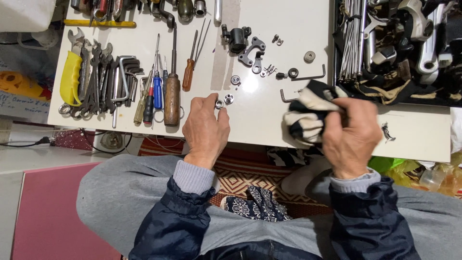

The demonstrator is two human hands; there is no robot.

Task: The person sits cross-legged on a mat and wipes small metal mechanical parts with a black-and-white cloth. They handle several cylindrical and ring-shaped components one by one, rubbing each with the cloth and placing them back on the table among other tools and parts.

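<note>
My left hand [206,126] rests at the white table's [269,120] near edge, its fingertips touching a small round metal part [219,103]; a second similar part [229,98] lies just beside it. My right hand [351,132] grips a crumpled dark blue and cream striped rag [305,115] against the tabletop. Two bent hex keys [310,77] lie just beyond the rag. Small black and silver bicycle parts [250,50], washers and nuts are scattered further back.
A row of wrenches [94,77], hex keys, screwdrivers [156,91] and a wooden-handled tool [172,98] lies at the left. A black tray [399,48] of metal parts and spokes fills the back right. My knees and a patterned rug are below the table.
</note>
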